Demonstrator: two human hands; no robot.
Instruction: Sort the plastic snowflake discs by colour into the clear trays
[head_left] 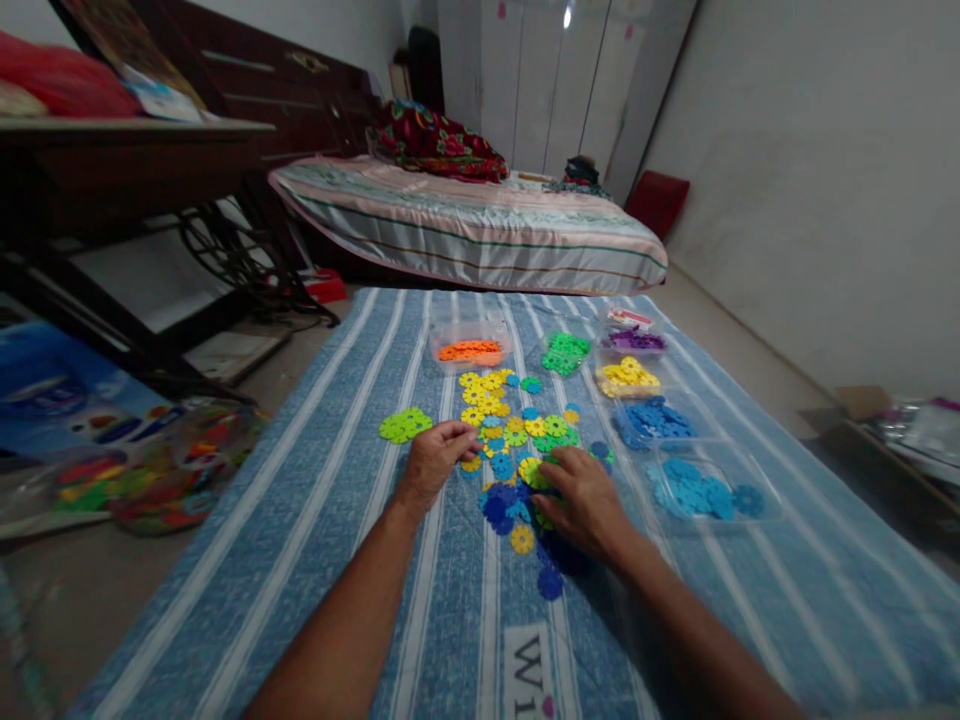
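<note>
Loose flower-shaped plastic discs in several colours lie in a spread-out pile between my hands. My left hand is at the pile's left side, its thumb and fingers pressed together; whatever they may hold is too small to make out. Beside it, to the left, is a group of lime green discs. My right hand reaches in from the right, its fingers curled at a lime green flower disc. Yellow discs lie at the far end of the pile, dark blue discs nearer me.
Clear tubs hold orange discs, green discs, purple discs, yellow discs, blue discs and light blue discs. A striped blue cloth covers the table. A bed stands beyond, a sewing-machine table at left.
</note>
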